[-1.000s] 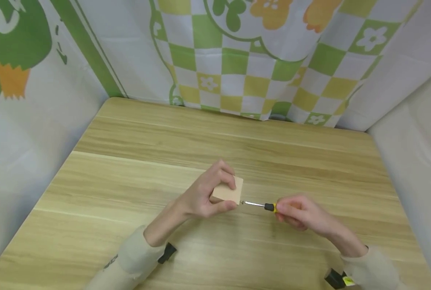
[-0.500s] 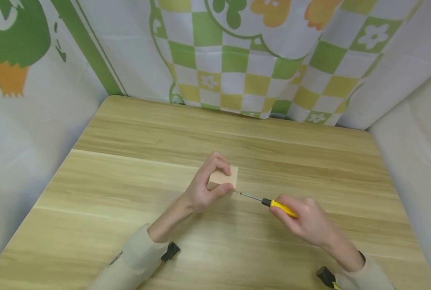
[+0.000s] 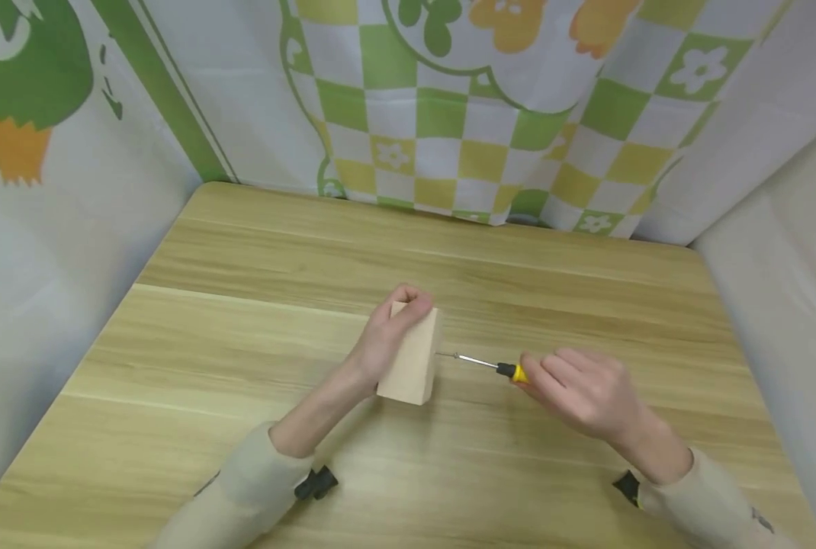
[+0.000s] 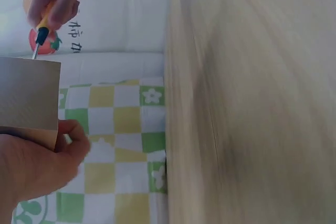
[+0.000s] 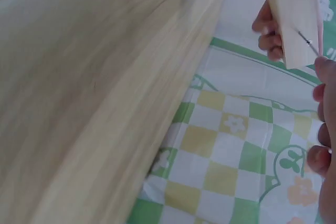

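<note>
Three sides of cloth stand around the wood-grained surface point(image 3: 243, 343), whose far corners are rounded and whose pale and darker streaks run across from left to right. At my far left, white cloth point(image 3: 99, 252) carries a large green shape point(image 3: 30, 69) with an orange, zigzag-edged patch point(image 3: 18, 149). Further in, my left sleeve point(image 3: 243, 488) crosses the near part of the surface, a black device point(image 3: 316, 483) at its cuff. My left hand point(image 3: 383, 339) grips a pale wooden block point(image 3: 410, 362), holding it tilted above the middle of the surface. Behind, a checked curtain point(image 3: 442, 122) in green, yellow and white hangs down to the far edge. From the block's right face a thin screw point(image 3: 445, 354) reaches to the tip of my screwdriver point(image 3: 505, 370); how far it goes into the wood I cannot tell. My right hand point(image 3: 583, 389) has its fingers curled round the yellow handle. Past my right sleeve point(image 3: 703, 496), plain whitish cloth point(image 3: 785, 252) closes the right side; the left wrist view shows a red tomato print point(image 4: 44, 41) near that hand.
</note>
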Demonstrator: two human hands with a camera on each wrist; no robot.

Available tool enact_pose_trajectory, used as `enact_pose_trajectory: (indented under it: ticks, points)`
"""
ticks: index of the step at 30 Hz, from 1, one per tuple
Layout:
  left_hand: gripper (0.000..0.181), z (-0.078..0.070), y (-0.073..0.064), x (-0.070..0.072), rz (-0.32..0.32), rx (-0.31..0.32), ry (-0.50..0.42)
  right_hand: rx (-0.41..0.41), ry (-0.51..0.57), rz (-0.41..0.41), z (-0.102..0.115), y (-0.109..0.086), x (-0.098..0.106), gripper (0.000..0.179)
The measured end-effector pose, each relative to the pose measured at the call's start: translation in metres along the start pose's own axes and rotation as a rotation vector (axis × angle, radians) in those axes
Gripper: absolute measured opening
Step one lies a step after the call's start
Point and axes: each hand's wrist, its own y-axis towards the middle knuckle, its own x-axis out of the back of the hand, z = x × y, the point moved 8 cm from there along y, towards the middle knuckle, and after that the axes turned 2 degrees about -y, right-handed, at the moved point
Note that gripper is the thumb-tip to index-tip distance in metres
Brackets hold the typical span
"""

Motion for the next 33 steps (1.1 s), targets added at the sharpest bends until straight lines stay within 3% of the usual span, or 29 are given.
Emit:
enact_pose_trajectory:
  ticks: [6,11,15,19,24,28,31,33]
  points:
    - [0.027,-0.031,-0.01,0.001,-0.081,-0.297,0.233,-0.318,0.288,0.19,-0.018,-0.022,-0.011,0.032]
    - [0.045,-0.051,-0.018,-0.009,-0.052,-0.54,0.327,-0.585,0.517,0.317,-0.027,-0.04,-0.019,0.003]
    - [0.049,-0.057,-0.023,-0.018,-0.015,-0.717,0.388,-0.7,0.595,0.4,-0.028,-0.047,-0.024,0.022]
    - [0.047,-0.06,-0.027,-0.022,-0.008,-0.818,0.413,-0.789,0.648,0.468,-0.029,-0.052,-0.027,0.024]
    - [0.045,-0.064,-0.03,-0.018,-0.033,-0.89,0.414,-0.839,0.699,0.514,-0.028,-0.056,-0.029,0.025]
    - [0.043,-0.065,-0.032,-0.02,0.011,-0.938,0.441,-0.886,0.762,0.584,-0.026,-0.061,-0.035,0.022]
    - [0.041,-0.064,-0.035,-0.024,0.071,-0.978,0.492,-0.948,0.903,0.63,-0.023,-0.067,-0.041,0.022]
    - [0.04,-0.063,-0.037,-0.028,0.117,-1.005,0.536,-1.02,1.103,0.642,-0.019,-0.072,-0.047,0.023]
